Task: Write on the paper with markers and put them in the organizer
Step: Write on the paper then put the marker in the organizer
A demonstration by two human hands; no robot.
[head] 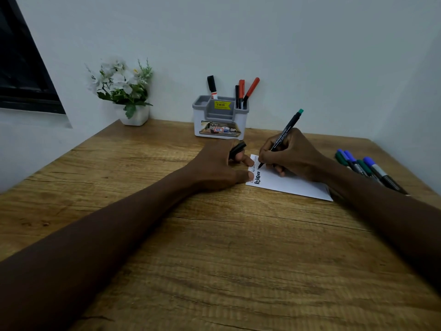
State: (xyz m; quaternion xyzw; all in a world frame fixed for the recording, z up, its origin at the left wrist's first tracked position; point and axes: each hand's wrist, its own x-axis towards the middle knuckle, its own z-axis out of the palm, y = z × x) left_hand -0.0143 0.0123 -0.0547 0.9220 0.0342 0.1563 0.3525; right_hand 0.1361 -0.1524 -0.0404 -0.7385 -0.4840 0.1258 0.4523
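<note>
Matt grained wood table [214, 235], smooth white paper [293, 185], plastic organizer [220, 120] (grey rim, glossy label), plastic marker barrels.

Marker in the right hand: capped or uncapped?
Uncapped: the marker has its bare tip on the paper; the left hand holds a black cap between its fingers.

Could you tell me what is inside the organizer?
The organizer holds a black-capped marker left, one black marker and two red markers right; its walls hide their lower ends.
</note>
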